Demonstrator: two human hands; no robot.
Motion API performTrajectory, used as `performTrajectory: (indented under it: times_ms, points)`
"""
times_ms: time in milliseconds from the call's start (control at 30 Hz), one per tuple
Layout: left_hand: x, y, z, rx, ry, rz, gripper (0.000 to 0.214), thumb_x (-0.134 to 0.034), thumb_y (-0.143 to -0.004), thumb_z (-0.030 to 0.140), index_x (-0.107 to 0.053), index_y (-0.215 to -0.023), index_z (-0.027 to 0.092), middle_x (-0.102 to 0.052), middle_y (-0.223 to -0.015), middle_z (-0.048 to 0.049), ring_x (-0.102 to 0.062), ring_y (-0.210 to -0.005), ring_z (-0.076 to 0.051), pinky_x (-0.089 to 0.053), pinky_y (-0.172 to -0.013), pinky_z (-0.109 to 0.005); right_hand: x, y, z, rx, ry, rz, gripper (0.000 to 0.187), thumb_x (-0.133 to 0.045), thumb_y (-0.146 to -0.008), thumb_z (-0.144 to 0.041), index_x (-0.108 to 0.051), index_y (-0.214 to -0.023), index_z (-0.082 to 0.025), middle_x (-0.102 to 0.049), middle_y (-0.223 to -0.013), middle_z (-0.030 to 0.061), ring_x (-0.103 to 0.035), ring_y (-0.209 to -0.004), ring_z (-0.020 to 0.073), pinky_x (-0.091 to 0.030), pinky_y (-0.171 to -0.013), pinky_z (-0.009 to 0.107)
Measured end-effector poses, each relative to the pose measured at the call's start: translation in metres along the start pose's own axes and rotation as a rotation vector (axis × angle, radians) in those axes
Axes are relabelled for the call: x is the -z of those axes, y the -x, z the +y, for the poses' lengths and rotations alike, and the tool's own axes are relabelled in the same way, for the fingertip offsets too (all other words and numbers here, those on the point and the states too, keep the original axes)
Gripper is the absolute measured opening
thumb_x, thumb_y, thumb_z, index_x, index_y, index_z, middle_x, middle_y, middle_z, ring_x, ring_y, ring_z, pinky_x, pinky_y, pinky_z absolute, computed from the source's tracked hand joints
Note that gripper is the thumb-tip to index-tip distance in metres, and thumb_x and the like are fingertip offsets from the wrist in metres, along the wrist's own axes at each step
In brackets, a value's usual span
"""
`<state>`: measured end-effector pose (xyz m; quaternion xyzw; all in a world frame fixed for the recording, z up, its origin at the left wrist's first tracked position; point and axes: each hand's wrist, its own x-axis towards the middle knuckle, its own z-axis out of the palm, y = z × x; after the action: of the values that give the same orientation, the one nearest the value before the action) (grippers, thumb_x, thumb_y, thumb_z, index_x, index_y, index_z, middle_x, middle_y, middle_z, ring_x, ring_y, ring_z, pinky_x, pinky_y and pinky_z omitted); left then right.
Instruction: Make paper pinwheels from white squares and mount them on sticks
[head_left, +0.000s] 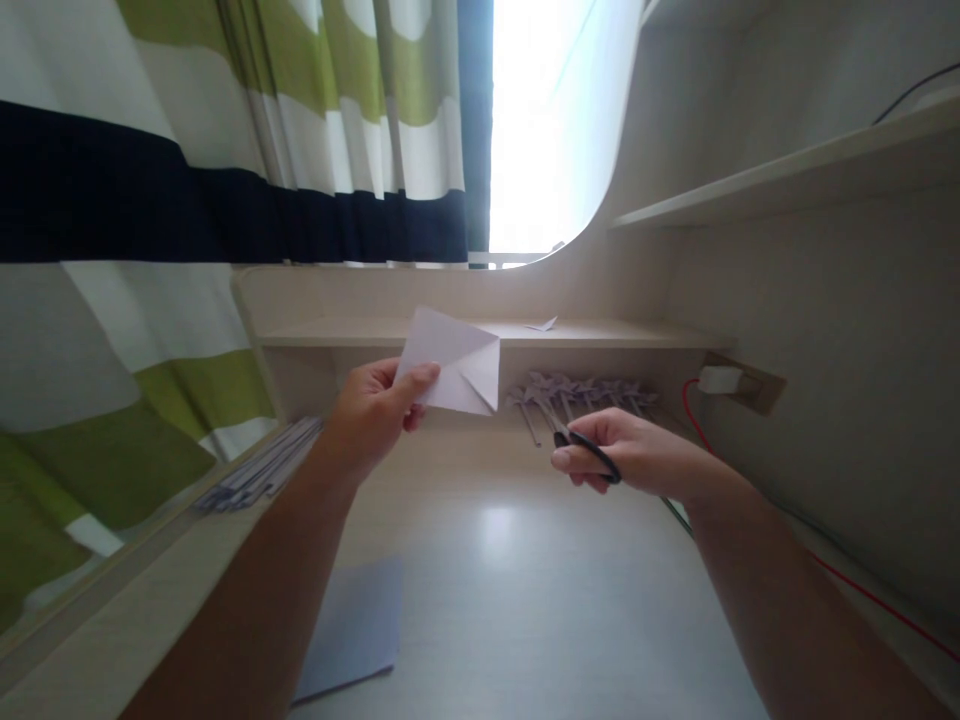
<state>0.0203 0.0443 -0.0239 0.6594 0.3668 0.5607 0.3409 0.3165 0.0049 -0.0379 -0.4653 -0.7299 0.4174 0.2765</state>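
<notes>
Fingers (pixel 421 378) of the left hand (pixel 373 412) are closed in a pinch on one corner of the folded white paper (pixel 459 368), which is held up in the air above the back part of the desk (pixel 525 600). The right hand (pixel 641 455) is curled shut around the black handles of the scissors (pixel 592 458), above the desk and right of its middle; I cannot tell if the blades are open. Pinwheels (pixel 581 392) lie at the back of the desk. Grey strips (pixel 259 470) are stacked at its left edge. One pale sheet (pixel 358 625) lies flat on its near left part.
</notes>
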Motion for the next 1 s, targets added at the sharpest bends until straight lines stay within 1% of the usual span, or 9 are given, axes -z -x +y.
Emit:
performTrajectory:
  times_ms: [167,267,333,433,533,633,733,867,1000]
  points:
    - [0.002,0.003,0.0,0.055,-0.035,-0.247,0.036,-0.075,-0.085,0.048,-0.074,-0.073,0.014,-0.059,-0.06,-0.0018,-0.048,-0.052,-0.011,-0.036,-0.048,-0.021,0.002,-0.007,0.006,0.048,-0.21,0.345,0.047,-0.081,-0.08,-0.063,-0.076,-0.088,-0.017,-0.073,-0.077,0.0048,-0.066,-0.068,0.0158,-0.049,-0.062,0.026]
    - [-0.006,0.006,0.002,0.122,-0.019,-0.51,0.034,-0.078,-0.084,0.047,-0.079,-0.078,0.014,-0.062,-0.065,-0.0029,-0.049,-0.056,-0.011,-0.037,-0.051,-0.021,-0.01,-0.014,0.007,0.121,-0.318,0.349,0.043,-0.089,-0.075,-0.053,-0.079,-0.099,-0.019,-0.076,-0.088,0.0048,-0.068,-0.077,0.017,-0.052,-0.069,0.027]
    - [-0.013,0.008,0.001,0.16,-0.02,-0.619,0.033,-0.08,-0.082,0.046,-0.079,-0.08,0.013,-0.063,-0.067,-0.0034,-0.051,-0.057,-0.011,-0.039,-0.052,-0.021,-0.02,-0.016,0.006,0.161,-0.38,0.291,0.039,-0.093,-0.07,-0.045,-0.08,-0.094,-0.017,-0.075,-0.088,0.0051,-0.066,-0.074,0.0158,-0.051,-0.069,0.028]
    - [-0.021,0.008,-0.004,0.165,0.039,-0.485,0.036,-0.083,-0.078,0.047,-0.073,-0.07,0.014,-0.061,-0.064,-0.0021,-0.053,-0.057,-0.012,-0.041,-0.052,-0.021,-0.033,-0.016,0.003,0.143,-0.434,0.242,0.038,-0.095,-0.064,-0.041,-0.081,-0.087,-0.014,-0.075,-0.082,0.006,-0.063,-0.068,0.0156,-0.049,-0.065,0.029]
    - [-0.028,0.008,-0.009,0.189,0.118,-0.276,0.042,-0.083,-0.075,0.056,-0.073,-0.074,0.015,-0.065,-0.067,-0.0028,-0.058,-0.057,-0.013,-0.044,-0.049,-0.021,-0.04,-0.017,0.002,0.18,-0.446,0.362,0.037,-0.094,-0.066,-0.042,-0.082,-0.089,-0.015,-0.075,-0.082,0.0057,-0.061,-0.066,0.0157,-0.049,-0.063,0.029]
    - [-0.034,0.01,-0.009,0.243,0.058,-0.351,0.047,-0.08,-0.076,0.061,-0.076,-0.083,0.015,-0.07,-0.072,-0.0064,-0.062,-0.058,-0.015,-0.047,-0.048,-0.022,-0.041,-0.019,0.004,0.216,-0.484,0.515,0.034,-0.092,-0.068,-0.042,-0.081,-0.089,-0.017,-0.076,-0.085,0.006,-0.061,-0.067,0.0156,-0.049,-0.062,0.029]
    - [-0.038,0.014,-0.005,0.233,0.032,-0.437,0.042,-0.08,-0.078,0.055,-0.071,-0.071,0.014,-0.066,-0.065,-0.0045,-0.06,-0.055,-0.013,-0.047,-0.049,-0.021,-0.041,-0.023,0.007,0.187,-0.561,0.573,0.035,-0.092,-0.066,-0.043,-0.079,-0.085,-0.017,-0.075,-0.082,0.0056,-0.061,-0.066,0.0155,-0.048,-0.06,0.028]
    - [-0.039,0.015,-0.003,0.204,0.128,-0.336,0.037,-0.077,-0.081,0.049,-0.067,-0.071,0.015,-0.06,-0.062,-0.001,-0.055,-0.052,-0.011,-0.044,-0.046,-0.02,-0.041,-0.026,0.009,0.168,-0.565,0.517,0.035,-0.094,-0.065,-0.044,-0.076,-0.079,-0.016,-0.071,-0.07,0.0025,-0.059,-0.06,0.0124,-0.045,-0.056,0.025]
    - [-0.031,0.01,-0.002,0.21,0.177,-0.222,0.032,-0.075,-0.081,0.043,-0.066,-0.074,0.014,-0.059,-0.063,-0.0005,-0.053,-0.05,-0.011,-0.04,-0.043,-0.02,-0.035,-0.023,0.009,0.129,-0.474,0.321,0.04,-0.088,-0.074,-0.053,-0.074,-0.079,-0.016,-0.071,-0.072,0.0025,-0.063,-0.062,0.0123,-0.048,-0.058,0.023]
